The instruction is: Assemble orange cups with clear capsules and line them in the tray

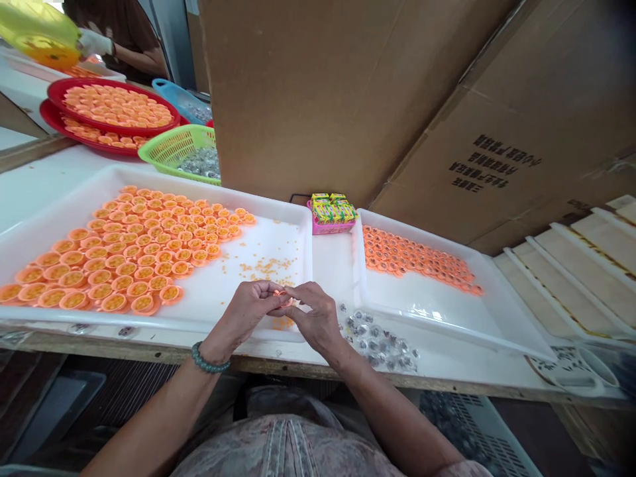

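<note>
My left hand (251, 313) and my right hand (313, 317) meet over the front of a white plastic tray (278, 232). Between their fingertips they pinch a small orange plastic cup (281, 293), partly hidden by my fingers. Many orange cups filled with yellow granules (119, 258) lie in rows across the tray's left side. Loose yellow granules (268, 270) are scattered on the tray floor beyond my hands, with a smaller patch (283, 322) just below them. A beaded bracelet (209, 358) circles my left wrist.
A second white tray (447, 311) holds rows of orange pieces (415, 258). Silvery clear pieces (380, 341) lie on the table beside it. Behind stand red trays (112, 106), a green basket (176, 152), a pink basket (325, 225), and cardboard sheets. A co-worker's gloved hand (94, 43) holds a yellow bag.
</note>
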{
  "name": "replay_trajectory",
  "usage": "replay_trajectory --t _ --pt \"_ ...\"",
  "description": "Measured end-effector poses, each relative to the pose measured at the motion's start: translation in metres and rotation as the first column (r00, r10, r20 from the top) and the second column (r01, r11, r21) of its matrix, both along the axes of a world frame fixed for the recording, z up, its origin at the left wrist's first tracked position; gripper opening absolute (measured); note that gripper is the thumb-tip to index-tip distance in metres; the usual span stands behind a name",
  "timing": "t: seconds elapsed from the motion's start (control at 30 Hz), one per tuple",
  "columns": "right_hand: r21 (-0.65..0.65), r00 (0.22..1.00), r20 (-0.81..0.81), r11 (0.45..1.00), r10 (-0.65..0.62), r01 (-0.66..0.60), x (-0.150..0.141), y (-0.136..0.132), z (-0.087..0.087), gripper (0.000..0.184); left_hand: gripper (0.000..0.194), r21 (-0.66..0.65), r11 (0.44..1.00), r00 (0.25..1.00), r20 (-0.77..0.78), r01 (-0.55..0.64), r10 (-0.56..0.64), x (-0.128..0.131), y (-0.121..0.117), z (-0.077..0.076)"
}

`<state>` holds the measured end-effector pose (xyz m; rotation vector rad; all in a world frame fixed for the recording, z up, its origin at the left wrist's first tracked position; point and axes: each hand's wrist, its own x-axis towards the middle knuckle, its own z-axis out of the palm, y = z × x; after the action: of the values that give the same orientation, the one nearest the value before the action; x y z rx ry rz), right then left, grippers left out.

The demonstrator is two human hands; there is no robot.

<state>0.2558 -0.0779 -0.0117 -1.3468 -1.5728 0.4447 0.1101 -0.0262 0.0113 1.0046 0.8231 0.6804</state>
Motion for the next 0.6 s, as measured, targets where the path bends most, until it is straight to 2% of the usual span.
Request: replay_trajectory --t 0.1,0.17,0.27,0.33,0.47,0.6 --pt "-0.023 1.000 -0.026 1.000 -0.009 0.008 0.001 -0.001 0.001 0.034 0.024 0.027 0.999 1.000 -0.013 -0.018 0.018 0.000 -0.001 0.002" --pt "-0.090 0.997 -0.069 0.995 0.033 -0.039 0.006 -0.002 0.008 0.037 0.027 0.041 0.999 1.000 -0.001 -0.027 0.027 0.001 -0.002 0.002" --pt "-0.199 0.977 -0.196 0.973 0.078 -0.118 0.015 -0.002 0.022 0.039 0.039 0.065 0.997 0.999 0.018 -0.039 0.038 0.001 -0.002 0.003" --pt "-0.245 0.973 -0.228 0.964 0.041 -0.098 0.017 0.000 0.028 0.035 0.049 0.100 0.995 1.000 0.008 -0.028 0.027 0.001 -0.002 0.003" --pt "-0.313 0.996 -0.082 0.948 0.033 -0.057 0.012 0.008 0.029 0.014 0.064 0.150 0.989 0.995 -0.098 0.009 0.006 0.000 -0.004 0.007" --pt "-0.319 0.996 0.084 0.948 0.034 -0.006 0.008 0.007 0.026 0.009 0.073 0.136 0.991 0.982 -0.186 0.012 0.013 0.004 -0.006 0.012"
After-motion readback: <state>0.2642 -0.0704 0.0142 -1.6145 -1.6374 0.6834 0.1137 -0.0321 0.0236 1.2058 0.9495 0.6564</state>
